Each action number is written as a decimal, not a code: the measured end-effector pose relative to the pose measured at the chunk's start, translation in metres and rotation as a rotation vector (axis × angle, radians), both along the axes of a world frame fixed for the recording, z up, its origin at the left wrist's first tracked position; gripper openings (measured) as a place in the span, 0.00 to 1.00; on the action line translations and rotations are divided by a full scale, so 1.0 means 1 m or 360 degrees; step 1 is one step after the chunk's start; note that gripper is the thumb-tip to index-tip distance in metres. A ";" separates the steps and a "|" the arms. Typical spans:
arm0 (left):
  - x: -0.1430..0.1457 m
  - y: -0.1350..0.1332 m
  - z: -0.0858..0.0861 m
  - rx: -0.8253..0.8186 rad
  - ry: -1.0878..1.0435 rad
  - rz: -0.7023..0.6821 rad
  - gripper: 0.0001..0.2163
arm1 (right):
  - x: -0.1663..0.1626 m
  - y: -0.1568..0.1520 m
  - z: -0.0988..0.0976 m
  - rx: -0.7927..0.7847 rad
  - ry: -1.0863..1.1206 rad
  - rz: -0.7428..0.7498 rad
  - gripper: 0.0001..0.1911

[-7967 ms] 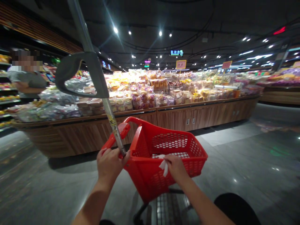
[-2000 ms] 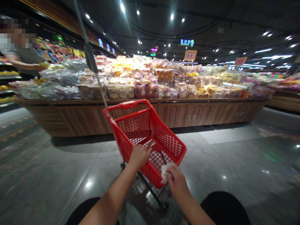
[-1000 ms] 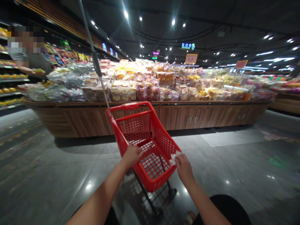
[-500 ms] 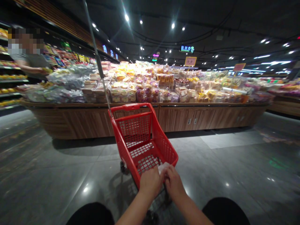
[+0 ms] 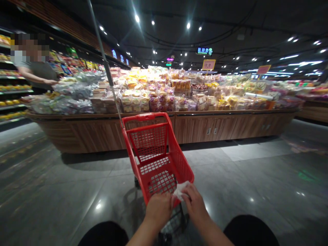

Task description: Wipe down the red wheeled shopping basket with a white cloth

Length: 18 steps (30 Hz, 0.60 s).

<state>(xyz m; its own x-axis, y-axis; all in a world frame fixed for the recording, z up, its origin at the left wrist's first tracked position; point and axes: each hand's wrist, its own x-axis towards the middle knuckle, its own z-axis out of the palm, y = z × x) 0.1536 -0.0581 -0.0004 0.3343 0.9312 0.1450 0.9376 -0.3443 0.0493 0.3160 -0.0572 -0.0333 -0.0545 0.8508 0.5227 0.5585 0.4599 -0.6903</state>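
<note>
A red plastic shopping basket (image 5: 156, 150) on a wheeled frame stands on the floor in front of me, tilted away, with nothing inside. My left hand (image 5: 159, 210) is closed on its near rim. Right beside it, my right hand (image 5: 196, 206) pinches a crumpled white tissue (image 5: 180, 190) against the same rim. A thin grey pole (image 5: 104, 58) rises from the basket's far left corner toward the ceiling. My dark-clothed knees show at the bottom edge.
A long wooden display counter (image 5: 205, 128) piled with bagged bread and pastries (image 5: 159, 90) runs across ahead. A person in grey (image 5: 36, 73) stands at its left end near shelves. Polished grey tile floor (image 5: 256, 177) stretches to the right and left.
Over eight seconds the basket has gone from held close and high to standing lower and farther out. In the last second my hands came together at its near rim, the tissue still in my right.
</note>
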 end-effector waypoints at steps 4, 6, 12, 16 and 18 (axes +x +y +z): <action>-0.017 -0.008 -0.002 0.0028 0.0016 -0.0024 0.21 | 0.019 0.020 0.011 0.0035 0.0026 -0.0213 0.08; -0.023 -0.010 -0.003 0.0044 0.0017 -0.0045 0.20 | 0.026 0.031 0.016 0.0033 0.0023 -0.0275 0.07; -0.038 -0.009 -0.006 0.0087 0.0049 -0.0096 0.22 | 0.012 0.006 0.009 -0.0062 -0.0032 -0.0078 0.07; -0.052 -0.010 -0.005 0.0064 0.0087 -0.0206 0.22 | 0.005 -0.002 0.009 -0.0088 -0.0059 -0.0012 0.07; -0.058 -0.010 -0.003 0.0071 0.0078 -0.0255 0.21 | 0.005 0.012 0.014 -0.0046 -0.0065 -0.0062 0.06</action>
<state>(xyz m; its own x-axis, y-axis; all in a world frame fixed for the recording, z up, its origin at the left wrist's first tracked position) 0.0958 -0.0685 -0.0039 0.4857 0.8584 0.1650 0.8714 -0.4904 -0.0138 0.3215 -0.0457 -0.0190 -0.0419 0.8674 0.4959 0.6035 0.4175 -0.6793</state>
